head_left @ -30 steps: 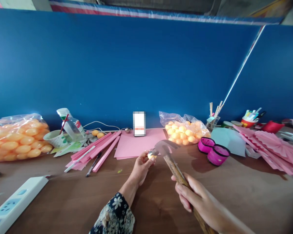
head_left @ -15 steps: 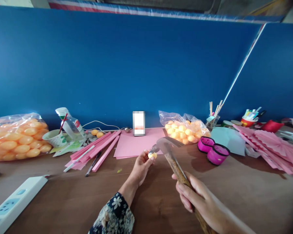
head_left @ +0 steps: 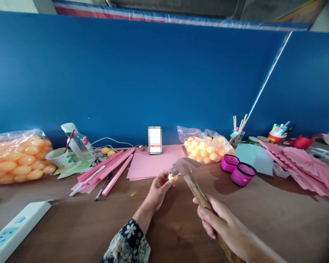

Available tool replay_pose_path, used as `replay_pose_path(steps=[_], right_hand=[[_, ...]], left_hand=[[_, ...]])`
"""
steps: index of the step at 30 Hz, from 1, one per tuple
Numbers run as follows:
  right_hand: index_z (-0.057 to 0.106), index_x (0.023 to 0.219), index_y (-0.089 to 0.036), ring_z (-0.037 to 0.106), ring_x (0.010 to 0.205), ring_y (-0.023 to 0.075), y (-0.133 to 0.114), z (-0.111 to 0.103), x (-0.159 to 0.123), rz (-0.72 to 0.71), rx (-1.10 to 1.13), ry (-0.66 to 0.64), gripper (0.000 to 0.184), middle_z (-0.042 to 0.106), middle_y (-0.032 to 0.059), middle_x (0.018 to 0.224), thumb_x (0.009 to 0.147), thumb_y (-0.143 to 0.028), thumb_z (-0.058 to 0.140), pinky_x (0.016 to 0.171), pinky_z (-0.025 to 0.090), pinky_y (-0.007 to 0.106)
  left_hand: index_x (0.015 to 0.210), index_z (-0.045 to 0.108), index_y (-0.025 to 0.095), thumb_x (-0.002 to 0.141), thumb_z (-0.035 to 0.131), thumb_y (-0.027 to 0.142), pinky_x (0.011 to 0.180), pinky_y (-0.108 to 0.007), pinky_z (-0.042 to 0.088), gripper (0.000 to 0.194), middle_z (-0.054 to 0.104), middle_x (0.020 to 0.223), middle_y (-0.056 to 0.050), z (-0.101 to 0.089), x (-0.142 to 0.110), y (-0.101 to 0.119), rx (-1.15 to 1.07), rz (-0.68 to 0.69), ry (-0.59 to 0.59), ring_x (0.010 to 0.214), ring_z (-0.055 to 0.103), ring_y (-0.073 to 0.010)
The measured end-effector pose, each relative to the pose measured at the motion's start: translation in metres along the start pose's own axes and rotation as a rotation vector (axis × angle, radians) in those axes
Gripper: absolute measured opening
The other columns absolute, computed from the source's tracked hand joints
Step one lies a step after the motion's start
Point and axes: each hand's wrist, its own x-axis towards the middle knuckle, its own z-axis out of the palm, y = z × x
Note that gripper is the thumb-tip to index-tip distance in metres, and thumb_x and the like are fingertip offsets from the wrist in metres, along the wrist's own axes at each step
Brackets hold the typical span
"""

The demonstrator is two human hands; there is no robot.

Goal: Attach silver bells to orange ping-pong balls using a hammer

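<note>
My left hand [head_left: 157,190] pinches a small orange-yellow ball [head_left: 173,178] between thumb and fingers, just above the table. A shiny silver piece [head_left: 170,175] shows on the ball's upper left; I cannot make out exactly what it is. My right hand [head_left: 218,217] is wrapped round the wooden handle of a hammer [head_left: 195,190]. The hammer's metal head is blurred and sits right beside the ball, at its upper right. Whether the two touch, I cannot tell. Behind my left hand lie pink paper sheets [head_left: 142,162].
A white phone [head_left: 155,138] stands upright at the back. Clear bags of orange balls sit at far left [head_left: 22,157] and right of centre [head_left: 205,148]. Pink paper strips [head_left: 109,170], magenta rings [head_left: 243,174], folded pink paper [head_left: 304,164] and a power strip [head_left: 19,226] lie around.
The hammer head and the ball have shifted very slightly, staying close together. Both hands keep their grips. The whole view has moved a little.
</note>
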Motion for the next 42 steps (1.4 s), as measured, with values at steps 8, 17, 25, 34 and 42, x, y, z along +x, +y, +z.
replay_pose_path(steps=[8, 17, 25, 34, 42], right_hand=[[0.040, 0.116, -0.013, 0.039, 0.052, 0.0101, -0.003, -0.002, -0.001, -0.017, -0.007, -0.031, 0.046, 0.041, -0.0060, 0.055, 0.086, -0.048, 0.039, 0.055, 0.035, 0.025], [0.052, 0.101, -0.020, 0.053, 0.060, 0.0139, 0.020, -0.034, -0.002, -0.102, -0.336, 0.229, 0.037, 0.057, 0.0007, 0.067, 0.086, -0.050, 0.036, 0.060, 0.043, 0.026], [0.049, 0.113, -0.021, 0.065, 0.069, 0.0239, 0.063, -0.096, -0.005, -0.024, -0.907, 0.401, 0.037, 0.069, 0.0055, 0.077, 0.084, -0.042, 0.038, 0.058, 0.045, 0.029], [0.052, 0.100, -0.021, 0.064, 0.072, 0.0223, 0.073, -0.107, -0.004, -0.149, -1.116, 0.373, 0.025, 0.064, 0.0073, 0.085, 0.086, -0.035, 0.036, 0.060, 0.043, 0.029], [0.053, 0.102, -0.019, 0.062, 0.077, 0.0227, 0.083, -0.118, 0.008, -0.205, -1.226, 0.392, 0.029, 0.063, 0.0089, 0.088, 0.087, -0.038, 0.037, 0.065, 0.044, 0.031]], left_hand=[[0.095, 0.065, 0.020, 0.066, 0.071, 0.025, 0.069, -0.022, 0.044, 0.030, 0.064, 0.089, -0.002, 0.001, -0.001, 0.002, 0.008, -0.034, 0.022, 0.069, 0.055, -0.0084], [0.097, 0.063, 0.015, 0.067, 0.070, 0.029, 0.065, -0.020, 0.044, 0.034, 0.063, 0.087, -0.004, 0.001, 0.002, 0.003, -0.022, -0.074, 0.111, 0.066, 0.053, -0.0074], [0.098, 0.062, 0.014, 0.065, 0.071, 0.030, 0.061, -0.019, 0.046, 0.038, 0.064, 0.088, -0.005, 0.004, 0.002, 0.004, -0.014, -0.095, 0.157, 0.061, 0.054, -0.0060], [0.089, 0.063, 0.013, 0.061, 0.075, 0.026, 0.060, -0.020, 0.047, 0.034, 0.064, 0.081, -0.004, 0.007, 0.000, 0.008, -0.039, -0.081, 0.177, 0.059, 0.054, -0.0066], [0.092, 0.063, 0.014, 0.064, 0.072, 0.028, 0.061, -0.019, 0.047, 0.033, 0.064, 0.083, -0.003, 0.007, -0.001, 0.009, -0.020, -0.097, 0.158, 0.061, 0.055, -0.0062]])
